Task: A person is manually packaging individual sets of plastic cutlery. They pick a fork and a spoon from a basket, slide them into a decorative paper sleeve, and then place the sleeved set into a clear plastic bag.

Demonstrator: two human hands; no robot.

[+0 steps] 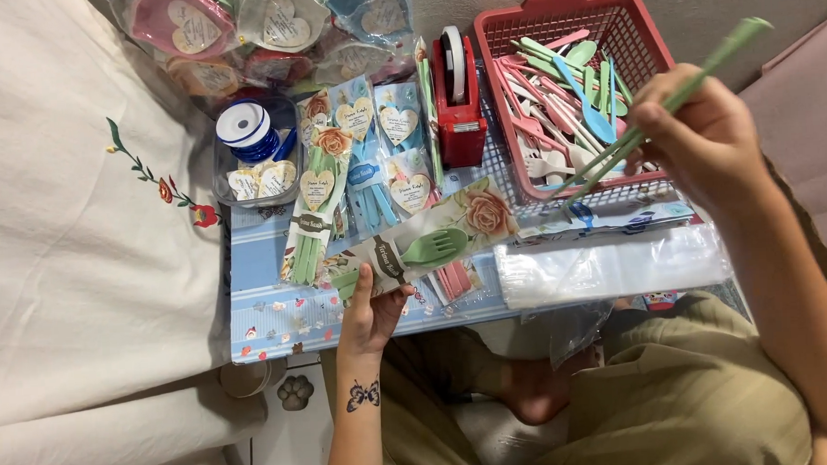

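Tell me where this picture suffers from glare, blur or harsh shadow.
Head view: even, soft light with no harsh shadows; mild glare on the clear plastic bags and the wrapped bundles at top; the green chopsticks in the right hand look slightly motion-softened; the left hand and its floral card with a green fork are sharp.

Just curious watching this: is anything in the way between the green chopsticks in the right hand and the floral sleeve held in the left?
Nothing visible: only open air separates the chopsticks from the sleeve.
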